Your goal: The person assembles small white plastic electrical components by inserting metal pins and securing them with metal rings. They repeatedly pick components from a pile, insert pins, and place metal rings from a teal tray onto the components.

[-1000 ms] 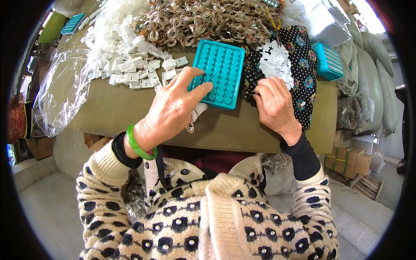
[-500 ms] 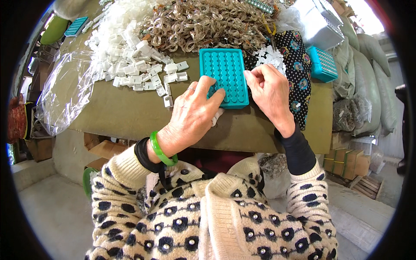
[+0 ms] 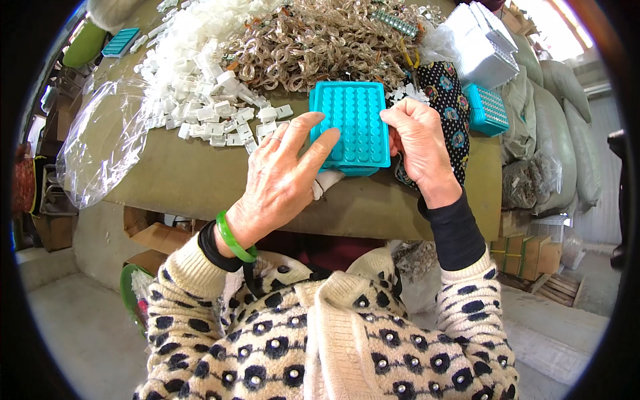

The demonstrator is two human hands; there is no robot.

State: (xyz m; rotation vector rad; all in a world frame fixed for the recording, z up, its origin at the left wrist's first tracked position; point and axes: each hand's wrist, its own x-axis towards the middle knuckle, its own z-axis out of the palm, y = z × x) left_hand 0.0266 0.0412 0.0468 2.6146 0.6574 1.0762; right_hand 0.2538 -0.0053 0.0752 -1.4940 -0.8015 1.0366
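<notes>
A teal plastic tray (image 3: 351, 125) with rows of round bumps lies at the middle of the table, on top of another teal tray that shows along its lower edge. My right hand (image 3: 425, 140) is closed, thumb and finger pinching the upper tray's right rim. The upper tray sits slightly askew over the one below. My left hand (image 3: 279, 163), a green bangle on its wrist, is at the tray's left side, fingers apart, with index finger and thumb tips over its left edge. Something white (image 3: 327, 183), partly hidden, lies beside the left hand below the tray.
Left of the tray spreads a pile of white plastic pieces (image 3: 200, 100). Behind is a heap of clear coiled parts (image 3: 320, 47). A dark patterned cloth (image 3: 453, 100), another teal tray stack (image 3: 487, 110) and white stacked trays (image 3: 480, 47) stand right. Clear plastic film (image 3: 107, 140) lies far left.
The upper tray has shifted slightly right and now sits askew on the one below. My right fingers have closed on its rim. My left hand has drawn back leftward from the bumps.
</notes>
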